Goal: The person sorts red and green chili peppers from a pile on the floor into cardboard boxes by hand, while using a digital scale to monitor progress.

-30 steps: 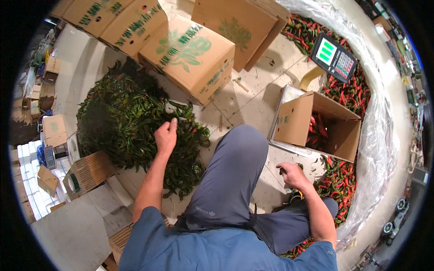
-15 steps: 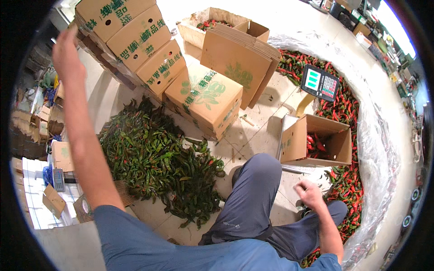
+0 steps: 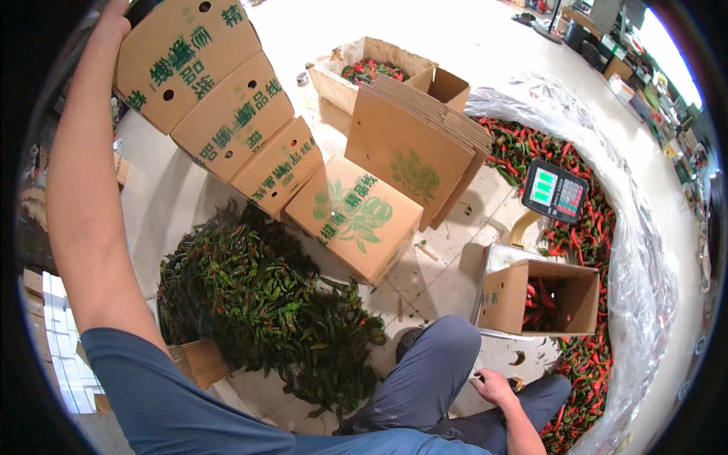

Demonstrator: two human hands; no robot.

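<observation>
My left arm reaches up to the far left, where my left hand [image 3: 117,23] is at the edge of the top cardboard box [image 3: 186,64] of a stack. The picture's edge cuts off part of that hand, and its fingers are mostly hidden. Low on the right, my right hand [image 3: 494,387] rests by my bent knee with its fingers curled in; whatever may be inside them is hidden. Beyond it, an open cardboard box [image 3: 502,297] holding red peppers lies on its side on a scale with a lit display [image 3: 555,189].
A heap of dark green peppers [image 3: 258,288] covers the floor at left. A closed printed box [image 3: 353,216] stands beside flattened cartons [image 3: 409,152]. Behind them is a pale crate [image 3: 334,85] with peppers. Red peppers [image 3: 580,235] on plastic sheeting [image 3: 637,280] curve along the right.
My left hand has moved farther up to the top of the box stack. The right hand has lowered toward my knee. The whole view has shifted, bringing the stack lower in the picture.
</observation>
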